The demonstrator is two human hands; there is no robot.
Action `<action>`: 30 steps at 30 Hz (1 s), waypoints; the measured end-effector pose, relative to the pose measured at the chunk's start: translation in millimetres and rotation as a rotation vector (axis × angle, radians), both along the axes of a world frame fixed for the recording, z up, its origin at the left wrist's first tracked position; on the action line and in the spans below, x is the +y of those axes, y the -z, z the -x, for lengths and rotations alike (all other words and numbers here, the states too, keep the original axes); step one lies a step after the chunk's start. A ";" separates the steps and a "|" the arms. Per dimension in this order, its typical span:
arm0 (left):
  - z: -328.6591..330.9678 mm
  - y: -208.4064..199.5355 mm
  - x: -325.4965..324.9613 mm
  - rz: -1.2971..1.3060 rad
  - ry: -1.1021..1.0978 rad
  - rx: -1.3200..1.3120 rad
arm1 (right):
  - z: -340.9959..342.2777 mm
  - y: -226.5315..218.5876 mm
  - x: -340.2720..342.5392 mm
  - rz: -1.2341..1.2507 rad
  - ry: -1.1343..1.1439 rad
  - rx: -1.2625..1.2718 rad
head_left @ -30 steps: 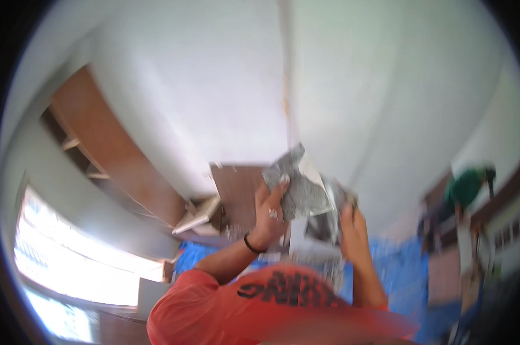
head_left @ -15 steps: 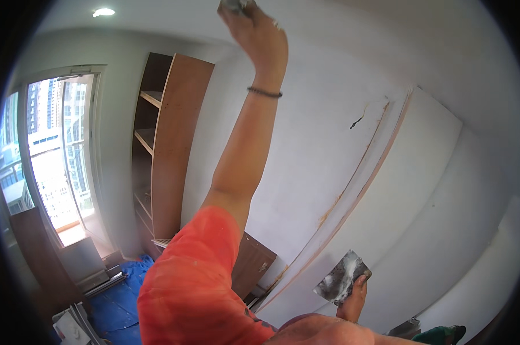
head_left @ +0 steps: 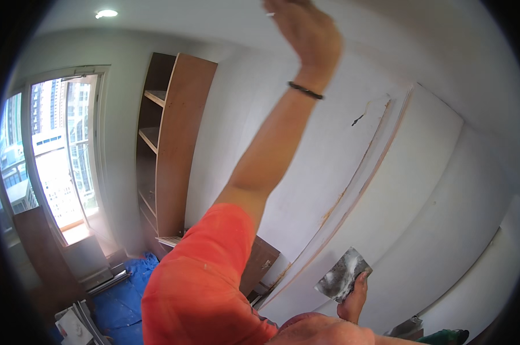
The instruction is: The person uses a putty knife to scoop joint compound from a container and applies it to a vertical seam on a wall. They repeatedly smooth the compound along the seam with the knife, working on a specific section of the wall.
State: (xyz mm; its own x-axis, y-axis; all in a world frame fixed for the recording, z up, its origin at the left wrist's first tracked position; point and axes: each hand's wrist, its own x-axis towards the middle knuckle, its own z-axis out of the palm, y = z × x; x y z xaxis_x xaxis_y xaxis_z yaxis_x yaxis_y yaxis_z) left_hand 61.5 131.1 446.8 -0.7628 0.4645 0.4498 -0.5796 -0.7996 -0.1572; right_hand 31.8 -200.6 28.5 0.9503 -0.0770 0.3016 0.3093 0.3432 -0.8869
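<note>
My left hand [head_left: 303,30] is raised high against the white wall [head_left: 444,190], near the top edge of the view. It has a dark band at the wrist and an orange sleeve at the shoulder. Its fingers are curled, and only a pale sliver of a putty knife [head_left: 269,14] shows at the fingertips. Low on the right, my right hand [head_left: 353,299] grips a flat metal plate [head_left: 342,273] smeared with grey-white filler, held in front of the wall.
A brownish seam [head_left: 352,190] runs diagonally down the wall, with a small dark mark [head_left: 358,119] beside it. A tall wooden shelf unit [head_left: 173,144] stands at left next to a bright window [head_left: 53,155]. Blue sheeting [head_left: 119,299] covers the floor below.
A second ago both hands were together at the filler plate. The left hand then rose to the wall and has since shifted a little to the right; the right hand stays low with the plate.
</note>
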 end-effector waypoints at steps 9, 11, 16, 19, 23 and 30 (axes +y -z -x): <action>11.5 -35.9 74.3 -0.031 0.462 0.030 | -8.3 2.3 -9.0 -0.015 -0.010 -0.017; 6.6 -34.4 51.3 0.004 0.335 -0.011 | -5.3 6.8 -9.2 -0.029 0.007 -0.008; 15.4 -34.3 -38.3 0.056 0.081 -0.070 | -3.1 19.5 -5.2 -0.083 0.039 -0.028; -6.1 -27.3 -116.7 0.007 0.222 -0.006 | 2.0 26.2 -9.2 -0.110 0.144 -0.019; -53.9 -37.3 -189.4 0.227 -0.377 0.076 | -8.4 30.7 6.0 -0.149 0.191 -0.052; -78.1 -19.6 -149.4 -0.169 -0.481 -0.230 | -32.5 18.5 15.5 -0.168 0.184 -0.095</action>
State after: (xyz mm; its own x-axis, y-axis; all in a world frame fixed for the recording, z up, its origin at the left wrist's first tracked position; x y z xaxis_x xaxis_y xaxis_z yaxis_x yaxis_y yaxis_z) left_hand 139.6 -18.4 466.4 -0.9584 -0.0239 0.2843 -0.0914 -0.9183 -0.3852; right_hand 64.3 -185.1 10.0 0.8839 -0.3022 0.3569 0.4589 0.4132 -0.7866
